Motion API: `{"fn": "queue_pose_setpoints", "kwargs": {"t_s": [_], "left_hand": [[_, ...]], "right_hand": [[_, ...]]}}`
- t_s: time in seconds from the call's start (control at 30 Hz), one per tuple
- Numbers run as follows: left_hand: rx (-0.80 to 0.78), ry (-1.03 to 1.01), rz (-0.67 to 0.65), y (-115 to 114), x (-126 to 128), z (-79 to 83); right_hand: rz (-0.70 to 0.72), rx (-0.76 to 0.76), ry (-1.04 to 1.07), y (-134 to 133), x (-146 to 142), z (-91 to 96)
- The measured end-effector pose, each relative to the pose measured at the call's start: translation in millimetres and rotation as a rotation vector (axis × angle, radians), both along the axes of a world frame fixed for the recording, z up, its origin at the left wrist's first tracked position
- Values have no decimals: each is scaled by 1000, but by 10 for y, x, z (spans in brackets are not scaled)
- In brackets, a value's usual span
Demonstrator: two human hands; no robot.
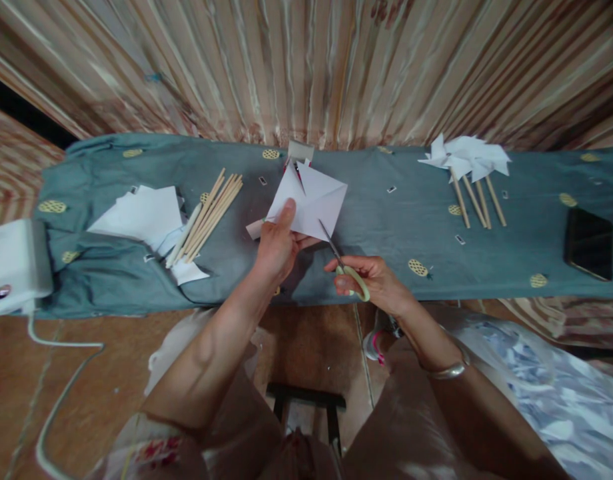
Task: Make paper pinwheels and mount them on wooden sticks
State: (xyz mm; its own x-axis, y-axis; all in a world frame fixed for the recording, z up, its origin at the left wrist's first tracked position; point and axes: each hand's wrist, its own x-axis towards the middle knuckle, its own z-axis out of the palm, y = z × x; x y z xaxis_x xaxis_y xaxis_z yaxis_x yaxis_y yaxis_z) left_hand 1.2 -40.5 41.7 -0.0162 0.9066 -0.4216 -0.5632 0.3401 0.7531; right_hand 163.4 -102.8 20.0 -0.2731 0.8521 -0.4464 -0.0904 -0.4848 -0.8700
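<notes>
My left hand (pixel 279 243) grips a white square of paper (pixel 311 193), thumb on top and fingers beneath. Creases run across the sheet, and a slit shows near its upper left side. In my right hand (pixel 371 277) is a pair of scissors (pixel 354 277) with pale green handles. Their blades meet the lower right edge of the paper, pointing up toward its middle. Partly hidden behind the sheet is a small box-like thing (pixel 300 152) with a raised flap. A strip of paper or card (pixel 255 229) lies left of my left hand.
Thin wooden sticks (pixel 214 217) and white paper pieces (pixel 141 213) lie to the left, near a white device with a cable (pixel 16 267). Several paper pinwheels on sticks (pixel 466 160) and a black phone (pixel 589 243) lie right. Green patterned cloth (pixel 386 227) covers the table, before a curtain (pixel 306 73).
</notes>
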Motion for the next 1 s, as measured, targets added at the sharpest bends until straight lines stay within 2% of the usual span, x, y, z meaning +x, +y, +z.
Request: {"fn": "queue_pose_setpoints", "kwargs": {"t_s": [0.27,0.57,0.8,1.0], "left_hand": [[62,-37,-50,-44,21,-56],[6,-7,-39,-44,17,-36],[62,-22,-67,-72,30,-79],[46,-43,-76,-81,31,-65]], "right_hand": [[37,47,-14,8,5,9],[24,67,-16,21,-8,-31],[38,75,-30,18,-3,-18],[34,97,-41,25,-15,-26]]}}
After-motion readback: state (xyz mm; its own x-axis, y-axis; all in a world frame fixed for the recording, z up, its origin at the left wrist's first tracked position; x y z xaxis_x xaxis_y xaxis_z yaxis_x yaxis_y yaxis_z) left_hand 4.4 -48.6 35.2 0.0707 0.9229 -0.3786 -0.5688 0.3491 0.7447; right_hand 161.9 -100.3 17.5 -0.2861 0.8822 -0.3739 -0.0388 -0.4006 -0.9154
